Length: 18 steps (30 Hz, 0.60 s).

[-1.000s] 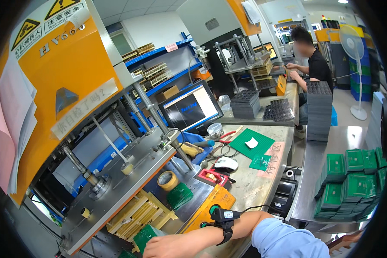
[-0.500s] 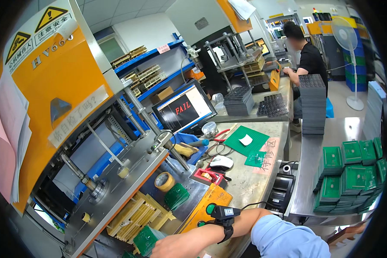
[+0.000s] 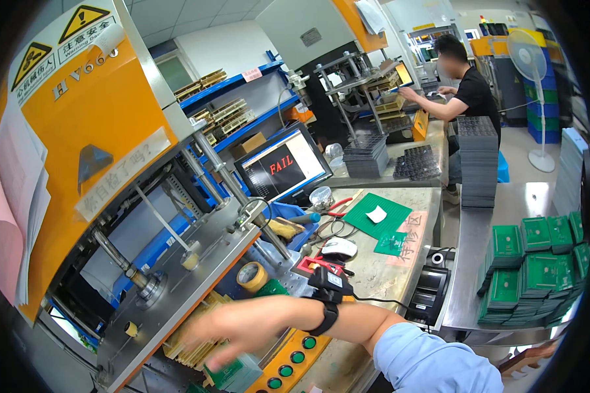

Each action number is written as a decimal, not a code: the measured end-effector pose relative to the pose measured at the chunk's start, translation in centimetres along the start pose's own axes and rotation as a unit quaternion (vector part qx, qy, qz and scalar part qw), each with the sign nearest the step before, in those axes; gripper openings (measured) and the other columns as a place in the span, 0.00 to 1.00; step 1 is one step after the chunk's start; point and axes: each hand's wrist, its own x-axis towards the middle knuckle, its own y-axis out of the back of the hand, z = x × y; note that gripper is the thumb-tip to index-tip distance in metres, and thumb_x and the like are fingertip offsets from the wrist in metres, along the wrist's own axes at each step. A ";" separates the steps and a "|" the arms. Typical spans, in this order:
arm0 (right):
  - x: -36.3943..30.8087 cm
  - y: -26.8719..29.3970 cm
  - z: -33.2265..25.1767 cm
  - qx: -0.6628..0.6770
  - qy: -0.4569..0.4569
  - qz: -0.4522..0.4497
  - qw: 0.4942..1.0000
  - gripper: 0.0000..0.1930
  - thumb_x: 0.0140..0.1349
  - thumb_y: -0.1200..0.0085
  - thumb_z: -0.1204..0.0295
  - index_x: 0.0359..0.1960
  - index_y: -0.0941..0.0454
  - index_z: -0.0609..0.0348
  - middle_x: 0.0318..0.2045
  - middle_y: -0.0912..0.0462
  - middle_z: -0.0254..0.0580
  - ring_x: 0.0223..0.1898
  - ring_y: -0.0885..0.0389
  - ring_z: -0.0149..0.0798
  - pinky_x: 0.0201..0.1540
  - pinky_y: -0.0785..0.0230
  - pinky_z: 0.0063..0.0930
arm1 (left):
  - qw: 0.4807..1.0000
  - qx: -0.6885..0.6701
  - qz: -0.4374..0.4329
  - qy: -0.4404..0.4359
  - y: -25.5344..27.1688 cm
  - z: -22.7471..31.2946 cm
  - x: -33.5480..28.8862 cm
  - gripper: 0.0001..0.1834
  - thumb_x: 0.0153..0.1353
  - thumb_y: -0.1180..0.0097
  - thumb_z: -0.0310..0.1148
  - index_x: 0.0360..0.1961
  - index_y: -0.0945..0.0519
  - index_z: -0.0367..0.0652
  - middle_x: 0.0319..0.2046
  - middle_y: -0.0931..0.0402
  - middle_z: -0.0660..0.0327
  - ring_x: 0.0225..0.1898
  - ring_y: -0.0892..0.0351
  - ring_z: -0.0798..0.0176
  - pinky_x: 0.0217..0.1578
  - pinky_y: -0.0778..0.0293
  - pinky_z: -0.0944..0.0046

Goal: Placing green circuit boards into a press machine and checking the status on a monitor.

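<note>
My right hand (image 3: pixel 236 331), blurred by motion, reaches in from the lower right with a black strap and small device (image 3: pixel 328 285) on the wrist. Its thumb stands apart from the stretched fingers, and I see nothing held. Beneath it are a stack of green circuit boards (image 3: pixel 239 374) and pale yellow slatted pieces (image 3: pixel 211 302), both partly covered by the hand. The forearm passes over an orange control panel (image 3: pixel 294 372) with several green buttons. A roll of tan tape (image 3: pixel 252 276) and a green board (image 3: pixel 273 287) lie just beyond the hand. My left hand is out of sight.
An orange press (image 3: pixel 98 124) with steel posts rises at left. Behind it stands a monitor (image 3: pixel 285 164). A mouse (image 3: pixel 339 248) and a green mat (image 3: pixel 377 215) lie on the bench. Green board stacks (image 3: pixel 531 268) fill the right table; a person (image 3: pixel 472 92) sits beyond.
My right hand has lifted up and left from the green board stack, and its fingers have spread. More panel buttons show now. The seated person has stretched an arm toward their machine.
</note>
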 end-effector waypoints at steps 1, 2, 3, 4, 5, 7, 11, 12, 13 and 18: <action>0.7 0.1 0.2 -0.054 0.013 0.121 0.991 0.27 0.68 0.44 0.60 0.63 0.33 0.63 0.62 0.29 0.54 0.59 0.26 0.51 0.61 0.33 0.41 | 1.000 0.002 0.007 0.002 0.6 0.3 -0.4 0.11 0.65 0.42 0.38 0.32 0.20 0.42 0.30 0.23 0.52 0.34 0.26 0.46 0.38 0.30 0.51; 1.1 -0.1 0.1 -0.051 0.019 0.118 0.991 0.27 0.68 0.44 0.60 0.63 0.33 0.63 0.62 0.29 0.54 0.59 0.26 0.51 0.61 0.33 0.41 | 1.000 0.004 0.013 0.003 1.1 0.8 -0.8 0.11 0.65 0.42 0.38 0.31 0.20 0.42 0.29 0.23 0.52 0.33 0.26 0.46 0.37 0.30 0.50; 1.7 -0.4 0.3 -0.034 0.002 0.214 0.976 0.28 0.69 0.44 0.61 0.64 0.34 0.63 0.64 0.32 0.54 0.61 0.28 0.52 0.63 0.34 0.40 | 1.000 0.005 0.017 0.009 1.1 1.0 -1.0 0.11 0.65 0.42 0.38 0.31 0.20 0.42 0.29 0.23 0.52 0.33 0.26 0.46 0.37 0.30 0.50; 2.2 -0.7 0.3 -0.016 -0.017 0.307 0.951 0.28 0.69 0.45 0.61 0.65 0.36 0.63 0.66 0.34 0.54 0.62 0.29 0.52 0.64 0.36 0.40 | 0.999 0.007 0.033 0.019 1.0 1.3 -1.1 0.12 0.65 0.42 0.40 0.31 0.20 0.43 0.28 0.24 0.52 0.32 0.26 0.45 0.36 0.30 0.50; 2.1 -1.3 0.1 -0.013 -0.015 0.302 0.953 0.28 0.69 0.45 0.61 0.65 0.36 0.63 0.66 0.34 0.54 0.62 0.29 0.52 0.64 0.36 0.40 | 0.998 0.009 0.050 0.029 1.0 1.8 -1.1 0.12 0.65 0.41 0.41 0.30 0.20 0.43 0.26 0.25 0.52 0.31 0.26 0.44 0.36 0.30 0.50; 1.3 -3.6 -1.1 0.110 0.016 0.145 0.983 0.26 0.69 0.45 0.61 0.63 0.33 0.63 0.61 0.29 0.53 0.61 0.28 0.51 0.64 0.37 0.40 | 0.997 -0.013 0.041 0.067 1.5 2.4 -0.7 0.11 0.64 0.41 0.39 0.32 0.20 0.42 0.28 0.24 0.52 0.33 0.26 0.45 0.37 0.30 0.51; -1.1 -7.4 -2.8 0.022 0.144 -0.011 0.989 0.18 0.66 0.43 0.59 0.49 0.22 0.61 0.42 0.19 0.50 0.48 0.22 0.54 0.49 0.30 0.45 | 0.978 -0.104 -0.007 0.179 5.1 3.9 2.8 0.08 0.63 0.41 0.31 0.37 0.21 0.37 0.34 0.22 0.49 0.39 0.23 0.47 0.43 0.28 0.52; -1.9 -7.9 -3.4 0.032 0.151 -0.022 0.988 0.18 0.66 0.43 0.59 0.49 0.22 0.61 0.42 0.19 0.50 0.48 0.22 0.54 0.49 0.30 0.45 | 0.986 -0.079 0.026 0.142 6.5 5.4 4.8 0.07 0.63 0.41 0.30 0.37 0.21 0.37 0.34 0.22 0.50 0.39 0.24 0.49 0.43 0.28 0.53; -2.0 -8.7 -3.7 0.022 0.149 -0.076 0.986 0.19 0.66 0.44 0.58 0.50 0.22 0.60 0.44 0.19 0.50 0.49 0.22 0.52 0.52 0.31 0.44 | 0.990 -0.044 0.067 0.119 8.4 7.1 6.2 0.07 0.62 0.40 0.29 0.36 0.21 0.36 0.34 0.22 0.50 0.38 0.24 0.50 0.43 0.28 0.54; -2.4 -9.4 -5.1 0.009 0.129 -0.175 0.976 0.20 0.66 0.46 0.57 0.51 0.23 0.59 0.47 0.21 0.48 0.52 0.25 0.48 0.55 0.35 0.39 | 0.994 -0.078 0.052 -0.056 12.3 10.7 15.0 0.15 0.58 0.35 0.35 0.44 0.21 0.39 0.45 0.21 0.51 0.48 0.24 0.49 0.50 0.30 0.53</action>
